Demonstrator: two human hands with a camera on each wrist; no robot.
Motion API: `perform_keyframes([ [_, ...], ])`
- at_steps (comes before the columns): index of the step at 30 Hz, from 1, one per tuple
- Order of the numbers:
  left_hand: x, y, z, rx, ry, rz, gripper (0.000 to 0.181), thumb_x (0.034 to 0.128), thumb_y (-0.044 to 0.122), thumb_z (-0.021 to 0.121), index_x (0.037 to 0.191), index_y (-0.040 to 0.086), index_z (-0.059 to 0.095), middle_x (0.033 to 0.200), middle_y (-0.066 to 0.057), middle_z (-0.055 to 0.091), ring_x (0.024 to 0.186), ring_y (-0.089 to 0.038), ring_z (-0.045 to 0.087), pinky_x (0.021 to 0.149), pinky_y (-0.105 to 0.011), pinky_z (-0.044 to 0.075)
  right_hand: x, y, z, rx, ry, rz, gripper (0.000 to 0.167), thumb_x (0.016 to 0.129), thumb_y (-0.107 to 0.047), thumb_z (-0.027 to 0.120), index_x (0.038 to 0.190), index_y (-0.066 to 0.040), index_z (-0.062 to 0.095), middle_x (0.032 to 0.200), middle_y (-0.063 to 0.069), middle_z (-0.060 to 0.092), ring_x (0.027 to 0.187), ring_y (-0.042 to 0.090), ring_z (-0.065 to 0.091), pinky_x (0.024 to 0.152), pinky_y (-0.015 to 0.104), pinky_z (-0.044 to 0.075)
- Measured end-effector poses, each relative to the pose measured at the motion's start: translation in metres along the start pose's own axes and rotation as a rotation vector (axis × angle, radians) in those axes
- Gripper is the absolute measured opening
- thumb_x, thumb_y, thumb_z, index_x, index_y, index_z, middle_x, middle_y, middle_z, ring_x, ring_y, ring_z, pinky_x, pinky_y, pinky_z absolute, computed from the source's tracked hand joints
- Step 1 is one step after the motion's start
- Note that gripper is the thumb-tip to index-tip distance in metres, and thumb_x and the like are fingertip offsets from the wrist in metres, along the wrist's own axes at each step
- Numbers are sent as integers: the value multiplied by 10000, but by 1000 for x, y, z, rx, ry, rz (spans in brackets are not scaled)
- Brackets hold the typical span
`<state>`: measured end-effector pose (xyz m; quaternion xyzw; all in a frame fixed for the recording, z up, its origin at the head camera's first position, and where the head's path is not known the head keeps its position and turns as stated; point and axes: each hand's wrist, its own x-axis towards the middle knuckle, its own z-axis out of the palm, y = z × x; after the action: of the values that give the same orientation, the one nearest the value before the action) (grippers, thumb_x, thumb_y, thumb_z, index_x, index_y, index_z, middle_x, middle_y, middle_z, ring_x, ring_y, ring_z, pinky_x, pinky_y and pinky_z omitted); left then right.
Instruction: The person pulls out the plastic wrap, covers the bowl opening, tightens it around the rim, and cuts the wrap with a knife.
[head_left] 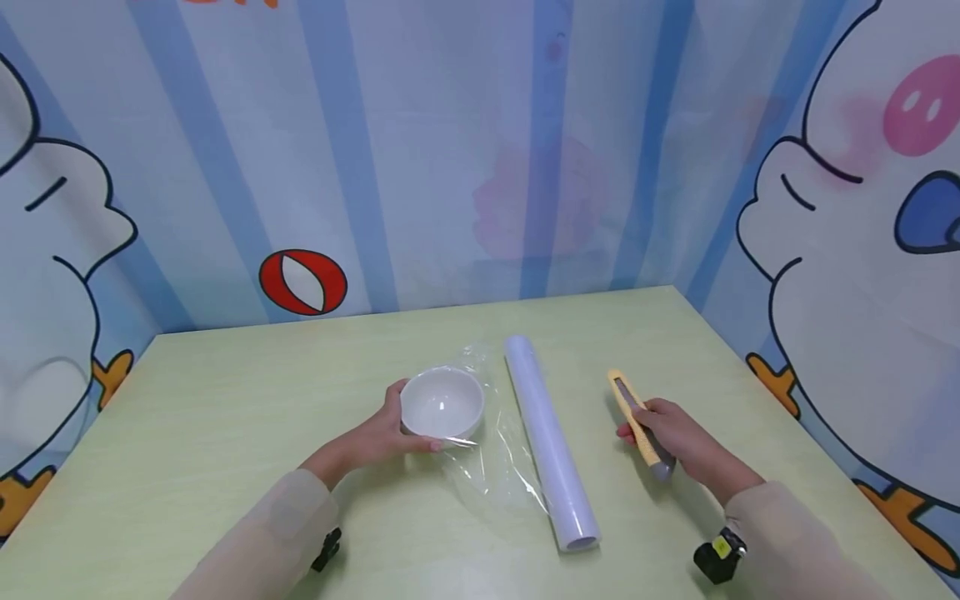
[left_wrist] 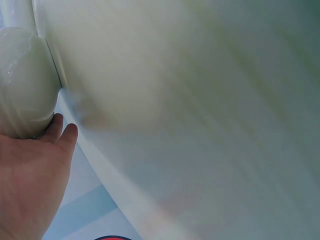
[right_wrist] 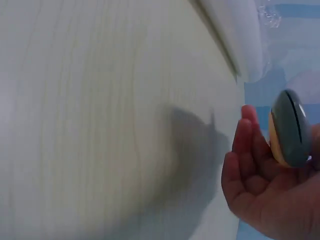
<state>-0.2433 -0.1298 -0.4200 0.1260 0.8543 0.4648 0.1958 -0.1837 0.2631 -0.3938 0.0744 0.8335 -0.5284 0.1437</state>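
A white bowl (head_left: 442, 402) stands near the middle of the table. My left hand (head_left: 384, 436) grips its left side, thumb at the near edge. Clear plastic wrap (head_left: 491, 475) lies against the bowl and runs right to a long roll of wrap (head_left: 551, 446). In the left wrist view, wrinkled film clings to the bowl (left_wrist: 27, 80). To the right of the roll, my right hand (head_left: 684, 440) holds a yellow and grey utility knife (head_left: 628, 404) above the table. From the right wrist view the knife's grey end (right_wrist: 291, 130) faces the camera; whether a blade is out I cannot tell.
The pale wooden table (head_left: 247, 392) meets a blue striped backdrop (head_left: 450, 167) with cartoon figures at its back and sides. The roll lies lengthwise between my two hands. Wrist cameras (head_left: 720, 557) are strapped at both sleeves.
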Motion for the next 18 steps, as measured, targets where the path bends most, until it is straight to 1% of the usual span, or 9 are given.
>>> perform_keyframes([
  [1,0,0,0,0,-2,-3,1118,686,427,777,1424,144,-13,1434,-110,257,1288,-302,323,1048,-528,335,1,0,-1,-75,24,-9,400,999,-216,340,1247,96,369,944,81,643,756,124,539,639,263,440],
  [3,0,1,0,0,-8,-10,1120,684,432,777,1425,150,-14,1437,-106,254,1292,-302,317,1048,-534,330,4,0,-3,-233,79,-16,346,991,-234,363,1117,73,462,893,112,610,710,158,500,599,272,415],
  [5,-1,1,-1,1,-12,-13,1114,684,429,778,1423,152,-9,1435,-104,256,1292,-302,316,1051,-539,322,9,-1,-5,-369,109,-32,332,980,-242,392,1056,56,517,829,122,562,669,164,472,566,271,394],
  [7,-1,1,-1,5,-19,-13,1107,687,430,776,1422,154,-5,1433,-101,256,1292,-300,314,1051,-543,320,16,-1,-7,-465,128,-36,305,968,-234,418,1011,36,553,770,98,521,628,161,459,540,267,384],
  [9,-1,1,-2,8,-21,-5,1097,692,422,775,1420,153,-1,1430,-99,260,1288,-299,318,1050,-543,320,22,-1,-9,-507,124,-45,297,962,-215,432,1020,47,561,786,116,543,633,161,473,543,265,392],
  [12,-1,1,-3,10,-27,8,1089,699,413,772,1419,148,0,1428,-100,261,1287,-299,320,1051,-542,321,31,-1,-11,-504,108,-31,291,954,-181,445,1094,60,530,903,175,575,697,182,520,581,279,426],
  [14,-1,2,-4,10,-33,15,1086,703,408,770,1420,143,-2,1430,-104,259,1288,-301,321,1051,-538,323,35,0,-11,-530,106,-31,315,947,-169,455,1157,60,505,1006,218,580,753,207,547,620,303,448],
  [15,0,2,-4,12,-36,16,1086,704,409,769,1421,143,-1,1431,-104,258,1289,-300,322,1051,-536,325,37,1,-12,-550,108,-31,328,944,-167,459,1183,55,495,1055,230,576,781,216,556,645,315,456],
  [18,-1,2,-4,15,-41,18,1081,707,406,766,1421,143,-1,1433,-104,257,1290,-300,323,1049,-534,330,40,3,-13,-634,131,-40,324,933,-160,464,1186,38,506,1111,253,559,830,255,549,700,365,455],
])
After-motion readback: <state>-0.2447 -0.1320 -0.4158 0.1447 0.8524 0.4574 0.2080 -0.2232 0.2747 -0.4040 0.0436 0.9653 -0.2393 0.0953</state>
